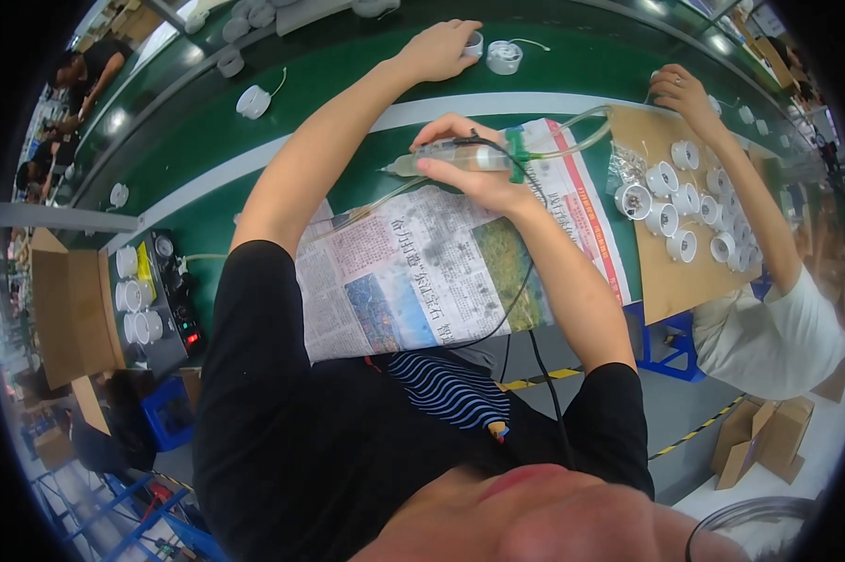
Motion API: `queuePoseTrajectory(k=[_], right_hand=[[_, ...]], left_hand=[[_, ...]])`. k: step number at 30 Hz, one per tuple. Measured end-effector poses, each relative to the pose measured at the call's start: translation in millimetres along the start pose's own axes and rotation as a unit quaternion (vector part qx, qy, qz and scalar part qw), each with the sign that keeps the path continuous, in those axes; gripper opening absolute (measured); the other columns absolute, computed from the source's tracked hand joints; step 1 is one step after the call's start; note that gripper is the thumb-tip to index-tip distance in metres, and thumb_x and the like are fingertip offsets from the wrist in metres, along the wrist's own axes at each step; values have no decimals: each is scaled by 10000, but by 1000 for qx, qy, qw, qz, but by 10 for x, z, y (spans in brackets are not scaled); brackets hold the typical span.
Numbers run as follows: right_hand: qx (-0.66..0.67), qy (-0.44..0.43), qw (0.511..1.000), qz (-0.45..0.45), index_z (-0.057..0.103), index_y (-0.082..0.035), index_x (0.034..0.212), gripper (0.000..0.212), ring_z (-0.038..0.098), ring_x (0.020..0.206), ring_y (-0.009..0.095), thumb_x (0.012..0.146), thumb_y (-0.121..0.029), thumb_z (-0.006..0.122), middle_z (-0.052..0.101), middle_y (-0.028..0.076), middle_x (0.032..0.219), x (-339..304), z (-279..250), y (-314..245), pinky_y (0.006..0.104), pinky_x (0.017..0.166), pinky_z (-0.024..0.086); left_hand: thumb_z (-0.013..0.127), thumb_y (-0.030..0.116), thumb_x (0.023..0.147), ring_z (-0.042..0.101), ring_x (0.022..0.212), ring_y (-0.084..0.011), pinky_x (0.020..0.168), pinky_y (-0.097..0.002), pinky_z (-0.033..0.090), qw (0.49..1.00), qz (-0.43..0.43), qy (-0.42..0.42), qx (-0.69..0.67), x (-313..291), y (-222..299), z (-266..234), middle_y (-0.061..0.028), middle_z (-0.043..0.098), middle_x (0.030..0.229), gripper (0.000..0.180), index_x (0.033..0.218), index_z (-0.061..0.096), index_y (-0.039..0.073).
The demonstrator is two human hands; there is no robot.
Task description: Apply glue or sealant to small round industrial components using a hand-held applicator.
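Presently my left hand (438,51) curls its fingers on 1 white cup (475,45) on the green bench (319,80), while my right hand (490,188) wraps the clear syringe (469,156), whose trailing tube (572,151), if snagged, could jerk its tip off aim.

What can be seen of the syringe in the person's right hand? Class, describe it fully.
The syringe has a translucent, plastic-looking barrel that tapers to a narrow nozzle at the left. At its other end sits a green fitting, from which a clear, flexible tube curves away to the right. It lies nearly level across the picture, above the green work surface, gripped by the right hand, whose fingers partly hide the barrel. Its fill level cannot be told.
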State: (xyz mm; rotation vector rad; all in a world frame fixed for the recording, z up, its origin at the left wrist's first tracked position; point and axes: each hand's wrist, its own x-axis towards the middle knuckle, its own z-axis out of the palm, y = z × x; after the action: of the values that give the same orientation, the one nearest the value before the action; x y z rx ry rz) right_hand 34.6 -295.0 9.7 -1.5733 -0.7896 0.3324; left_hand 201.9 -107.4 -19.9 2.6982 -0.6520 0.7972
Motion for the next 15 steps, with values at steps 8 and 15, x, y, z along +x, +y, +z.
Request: queuePoseTrajectory(k=[8,15], right_hand=[[-4,-8,1000,0,684,-60,1083,269,635,995,126,882,-210,783,695,34,1046,18,-50,17,280,909,501],[42,5,999,-15,679,-60,1081,269,628,1006,124,880,-206,784,684,31,1035,30,-26,78,282,914,499]], left_hand=[[811,345,823,632,1132,-325,969,-404,528,984,-97,-49,-140,-415,-12,-198,-141,658,1214,511,1284,686,164],[795,240,797,616,1174,-319,1007,-409,514,983,-52,-103,-146,-466,162,-714,-120,655,1277,626,1396,617,213]])
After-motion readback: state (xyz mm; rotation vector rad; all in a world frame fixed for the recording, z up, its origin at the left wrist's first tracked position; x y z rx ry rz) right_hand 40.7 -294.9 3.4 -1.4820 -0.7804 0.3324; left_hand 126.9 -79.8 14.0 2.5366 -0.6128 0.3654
